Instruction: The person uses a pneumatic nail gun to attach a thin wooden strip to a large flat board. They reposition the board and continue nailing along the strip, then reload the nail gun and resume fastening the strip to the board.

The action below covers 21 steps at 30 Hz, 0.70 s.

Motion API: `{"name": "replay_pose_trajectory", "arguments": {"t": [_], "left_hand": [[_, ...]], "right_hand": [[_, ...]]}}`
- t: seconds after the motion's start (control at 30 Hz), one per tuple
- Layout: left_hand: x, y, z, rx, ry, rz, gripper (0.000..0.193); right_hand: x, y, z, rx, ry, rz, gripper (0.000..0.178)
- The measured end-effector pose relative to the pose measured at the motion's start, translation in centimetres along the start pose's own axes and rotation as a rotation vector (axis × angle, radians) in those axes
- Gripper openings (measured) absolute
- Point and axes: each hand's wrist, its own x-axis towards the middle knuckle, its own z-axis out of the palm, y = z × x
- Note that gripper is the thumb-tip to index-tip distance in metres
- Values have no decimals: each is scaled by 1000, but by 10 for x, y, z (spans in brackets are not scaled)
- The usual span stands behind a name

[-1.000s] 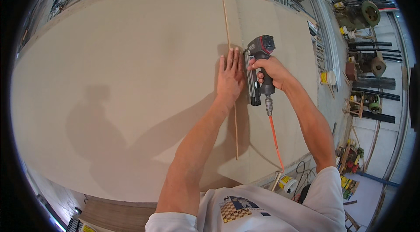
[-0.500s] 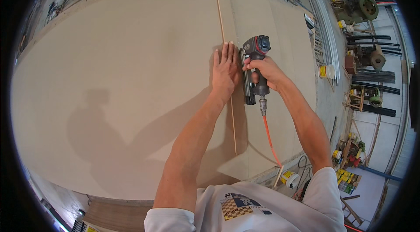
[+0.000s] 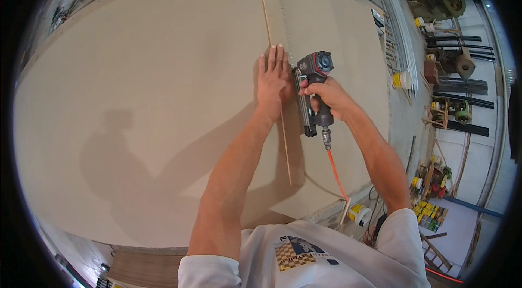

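Note:
My right hand (image 3: 328, 98) is wrapped around the grip of a dark air nail gun (image 3: 315, 65). An orange hose (image 3: 335, 171) runs from the coupling under its handle toward me. The gun's nose is beside the fingers of my left hand (image 3: 273, 81); I cannot tell whether it touches the surface. My left hand lies flat, fingers stretched forward, on a long narrow wooden strip (image 3: 294, 152) with a pale left edge. The palm hides part of that edge. Under the strip spreads a large beige panel (image 3: 179, 60).
Long metal bars (image 3: 399, 32) lie past the panel's right edge, near a white and yellow bucket (image 3: 402, 80). Another bucket (image 3: 359, 213) stands by the near right corner, close to the hose. Green machines (image 3: 443, 4) and dark bars line the right wall. A brown board (image 3: 144, 267) is at lower left.
The view has shifted slightly. My right hand and the nail gun have come a little nearer to me along the strip. My left hand stays flat in about the same place.

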Motion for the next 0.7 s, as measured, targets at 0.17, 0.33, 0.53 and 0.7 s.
{"name": "replay_pose_trajectory", "arguments": {"t": [0.17, 0.33, 0.53, 0.7], "left_hand": [[5, 1, -4, -62, 17, 26, 65], [22, -8, -9, -79, 13, 19, 65], [33, -9, -16, -56, 14, 23, 64], [42, -6, -6, -32, 29, -5, 61]], "right_hand": [[0, 2, -2, 27, 31, -22, 18], [3, -3, -6, -15, 10, 16, 19], [4, 3, -4, 3, 49, 6, 26], [3, 0, -1, 34, 71, -7, 22]]}}
